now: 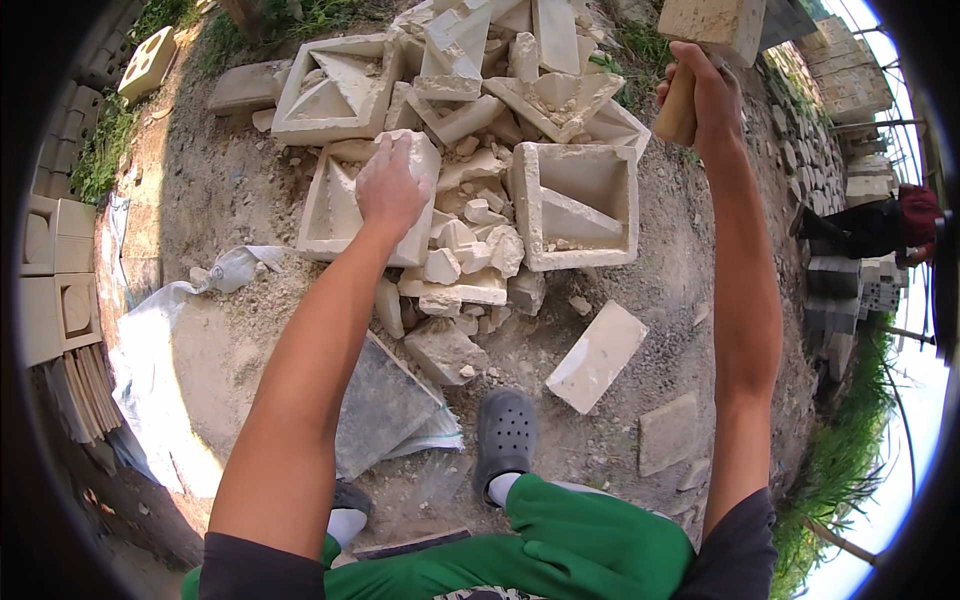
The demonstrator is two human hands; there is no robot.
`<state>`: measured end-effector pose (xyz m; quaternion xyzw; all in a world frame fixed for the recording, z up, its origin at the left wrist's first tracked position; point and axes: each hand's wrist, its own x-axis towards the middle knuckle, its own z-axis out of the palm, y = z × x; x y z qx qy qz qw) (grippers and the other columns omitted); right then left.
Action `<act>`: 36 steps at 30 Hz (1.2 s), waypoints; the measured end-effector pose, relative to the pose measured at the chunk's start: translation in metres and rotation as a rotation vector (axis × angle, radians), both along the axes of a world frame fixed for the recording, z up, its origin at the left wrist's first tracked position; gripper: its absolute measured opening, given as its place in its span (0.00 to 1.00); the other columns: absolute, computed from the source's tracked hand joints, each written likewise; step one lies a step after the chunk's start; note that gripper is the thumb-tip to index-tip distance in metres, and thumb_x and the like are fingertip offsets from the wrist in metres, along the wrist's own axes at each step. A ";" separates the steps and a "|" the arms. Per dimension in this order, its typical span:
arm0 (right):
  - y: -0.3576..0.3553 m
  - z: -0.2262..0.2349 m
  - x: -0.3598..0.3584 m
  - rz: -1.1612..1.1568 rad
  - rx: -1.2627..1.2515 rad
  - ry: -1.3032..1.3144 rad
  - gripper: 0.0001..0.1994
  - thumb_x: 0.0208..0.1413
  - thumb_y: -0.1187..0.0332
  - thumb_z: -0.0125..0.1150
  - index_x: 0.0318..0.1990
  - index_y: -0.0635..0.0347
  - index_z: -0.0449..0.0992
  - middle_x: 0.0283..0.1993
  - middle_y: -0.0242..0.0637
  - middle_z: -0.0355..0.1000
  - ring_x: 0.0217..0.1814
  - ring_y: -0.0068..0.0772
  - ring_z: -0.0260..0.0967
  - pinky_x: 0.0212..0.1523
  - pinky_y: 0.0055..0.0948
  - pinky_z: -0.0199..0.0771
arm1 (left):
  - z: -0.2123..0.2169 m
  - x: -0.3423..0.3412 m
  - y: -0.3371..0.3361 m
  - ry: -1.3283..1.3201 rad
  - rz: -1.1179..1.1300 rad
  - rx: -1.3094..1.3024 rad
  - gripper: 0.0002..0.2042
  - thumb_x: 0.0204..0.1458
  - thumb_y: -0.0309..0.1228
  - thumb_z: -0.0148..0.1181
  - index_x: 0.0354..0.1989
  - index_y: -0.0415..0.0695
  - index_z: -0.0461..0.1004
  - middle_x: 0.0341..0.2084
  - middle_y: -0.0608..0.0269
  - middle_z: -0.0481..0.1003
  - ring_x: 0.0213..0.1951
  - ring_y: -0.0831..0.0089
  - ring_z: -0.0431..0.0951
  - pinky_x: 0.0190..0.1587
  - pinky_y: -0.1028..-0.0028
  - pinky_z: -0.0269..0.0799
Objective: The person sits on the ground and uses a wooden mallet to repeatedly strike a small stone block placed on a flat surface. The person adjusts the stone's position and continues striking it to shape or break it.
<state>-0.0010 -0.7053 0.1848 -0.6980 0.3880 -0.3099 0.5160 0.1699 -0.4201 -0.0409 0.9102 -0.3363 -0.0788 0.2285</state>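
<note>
Overhead, mallet [712,30] handle pointing down

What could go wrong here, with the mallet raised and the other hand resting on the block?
1. The left hand rests on the broken hollow block while the right hand holds the mallet raised; a swing there might hit fingers.
2. Loose rubble lies close to the foot in the grey clog; pieces could roll onto it.

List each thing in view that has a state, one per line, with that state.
left hand: pressed flat on the cracked square block
right hand: raised, gripping a wooden handle
hollow square block: intact, open side up
rubble pile: broken into chunks
flat slab: lying loose on dirt
</note>
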 end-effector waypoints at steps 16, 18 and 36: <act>-0.027 -0.048 -0.023 0.190 -0.023 0.931 0.19 0.46 0.57 0.67 0.31 0.69 0.76 0.24 0.36 0.71 0.21 0.31 0.72 0.23 0.31 0.74 | 0.002 -0.002 -0.001 -0.002 0.030 0.046 0.35 0.51 0.40 0.63 0.69 0.50 0.63 0.69 0.49 0.61 0.66 0.53 0.66 0.68 0.56 0.59; -0.018 -0.028 -0.009 0.165 -0.189 0.805 0.18 0.47 0.54 0.65 0.30 0.65 0.79 0.24 0.36 0.74 0.23 0.31 0.75 0.27 0.32 0.75 | 0.005 0.002 0.000 -0.006 0.034 0.064 0.35 0.51 0.41 0.63 0.69 0.51 0.62 0.70 0.50 0.61 0.66 0.54 0.66 0.68 0.56 0.59; -0.048 -0.098 -0.082 0.050 0.080 0.982 0.18 0.47 0.61 0.68 0.35 0.71 0.76 0.26 0.40 0.72 0.22 0.35 0.75 0.21 0.35 0.74 | -0.006 0.003 0.000 -0.057 0.031 0.111 0.36 0.52 0.44 0.63 0.71 0.54 0.60 0.71 0.54 0.59 0.65 0.53 0.67 0.65 0.55 0.64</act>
